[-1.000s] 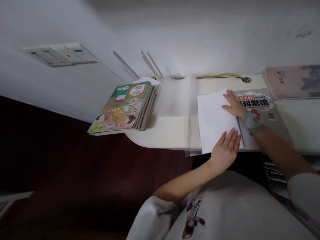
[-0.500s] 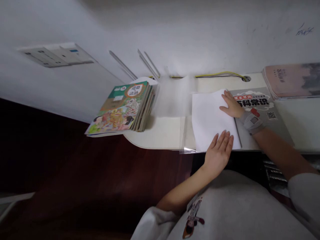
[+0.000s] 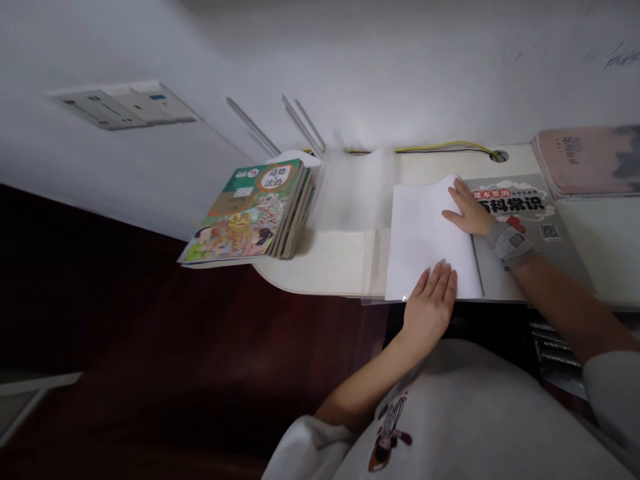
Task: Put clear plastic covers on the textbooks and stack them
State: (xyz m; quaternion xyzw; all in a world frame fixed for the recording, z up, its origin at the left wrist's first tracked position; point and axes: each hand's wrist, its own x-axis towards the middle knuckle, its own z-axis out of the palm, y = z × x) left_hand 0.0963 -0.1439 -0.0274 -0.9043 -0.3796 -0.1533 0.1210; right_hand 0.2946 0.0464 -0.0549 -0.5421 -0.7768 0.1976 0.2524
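Observation:
A blank white sheet [image 3: 425, 233] lies on the desk, against a grey book cover [image 3: 560, 260] with Chinese lettering; whether the two are joined I cannot tell. My left hand [image 3: 430, 303] rests flat on the sheet's near edge, fingers outstretched and together. Higher up, my right hand [image 3: 469, 210] presses on the sheet's far right corner with fingers spread, a band around its wrist. Clear plastic film [image 3: 373, 267] sticks out from under the sheet's left side. Neither hand grips anything.
A stack of textbooks [image 3: 245, 213] overhangs the desk's rounded left end. Translucent sheeting [image 3: 350, 190] lies beside it. Pink books [image 3: 580, 160] lie at the back right. A yellow cable [image 3: 440, 145] runs along the wall to a hole [image 3: 499, 156] in the desk [image 3: 325, 270].
My left hand has slid a little left along the sheet's near edge, and the sheet's lower left corner has shifted left. My right hand stays on the far corner. The view has shifted slightly.

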